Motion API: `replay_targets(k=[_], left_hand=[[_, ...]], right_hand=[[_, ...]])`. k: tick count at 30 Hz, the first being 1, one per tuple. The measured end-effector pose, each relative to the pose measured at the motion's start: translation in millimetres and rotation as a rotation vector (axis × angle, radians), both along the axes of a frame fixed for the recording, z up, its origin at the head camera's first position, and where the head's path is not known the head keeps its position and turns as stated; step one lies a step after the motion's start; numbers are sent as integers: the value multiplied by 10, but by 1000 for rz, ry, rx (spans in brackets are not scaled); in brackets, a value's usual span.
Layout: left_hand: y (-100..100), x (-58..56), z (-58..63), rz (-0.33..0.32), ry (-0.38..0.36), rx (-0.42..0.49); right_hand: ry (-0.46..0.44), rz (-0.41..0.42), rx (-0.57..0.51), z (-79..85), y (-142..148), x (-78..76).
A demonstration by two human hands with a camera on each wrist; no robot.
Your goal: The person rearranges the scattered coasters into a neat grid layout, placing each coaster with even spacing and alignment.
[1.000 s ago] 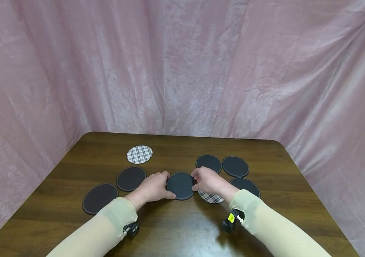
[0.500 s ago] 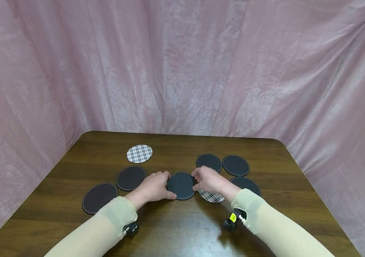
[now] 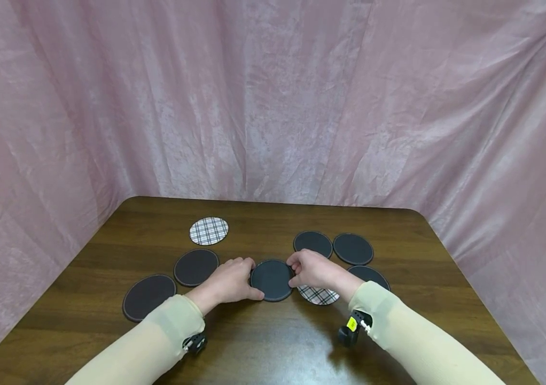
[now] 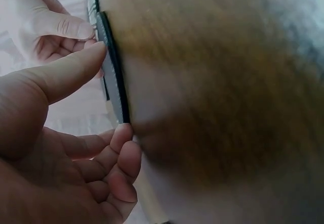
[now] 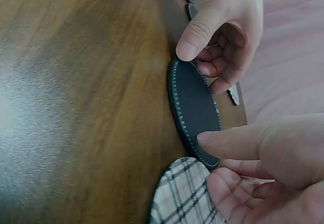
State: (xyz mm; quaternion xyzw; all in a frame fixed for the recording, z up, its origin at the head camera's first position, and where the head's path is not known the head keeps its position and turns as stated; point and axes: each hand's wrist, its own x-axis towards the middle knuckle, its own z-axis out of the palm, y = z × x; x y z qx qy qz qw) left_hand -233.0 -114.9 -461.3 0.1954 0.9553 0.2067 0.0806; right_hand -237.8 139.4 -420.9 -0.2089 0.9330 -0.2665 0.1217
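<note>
A round black coaster with light edge stitching lies between my two hands at the middle of the table. My left hand holds its left side, thumb at the near edge and fingers at the far edge. On the opposite side, my right hand pinches the rim; in the right wrist view its thumb lies over the coaster's edge with the curled fingers beside it. A plaid coaster sits partly under my right hand, close against the black one. The left wrist view shows the held coaster nearly edge-on.
To the left are two dark coasters and, farther back, a plaid coaster. Three black coasters cluster at the right, one partly behind my right wrist. The brown wooden table ends at a pink curtain.
My right forearm has shifted slightly to the right, and a bit more of the plaid coaster shows beneath that hand. The left hand and the held coaster stay almost where they were.
</note>
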Motion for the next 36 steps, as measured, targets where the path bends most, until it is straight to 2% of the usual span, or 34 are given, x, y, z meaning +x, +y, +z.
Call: replay_targets(k=[3, 4, 6, 11, 15, 22, 29, 33, 34, 36], left_hand=[[19, 171, 266, 26, -24, 20], [12, 199, 310, 39, -25, 25], [-17, 229, 375, 64, -9, 30], [-145, 172, 440, 118, 58, 15], [-262, 88, 470, 144, 86, -17], [-484, -75, 498, 210, 82, -69], [-674, -210, 538, 283, 87, -73], [-800, -399, 436, 315, 65, -58], [-871, -496, 338, 314, 82, -61], [-959, -629, 245, 326, 76, -57]], right_hand=[[8, 14, 7, 41, 12, -22], [12, 12, 9, 57, 15, -31], [12, -5, 8, 105, 13, -52], [27, -30, 30, 203, -38, -124], [22, -31, 56, 232, -141, -185], [61, -21, 70, 203, -425, -384], [89, -16, 71, 219, -739, -518], [70, -40, 61, 215, -843, -573], [63, -45, 57, 210, -863, -587], [51, -53, 47, 201, -895, -611]])
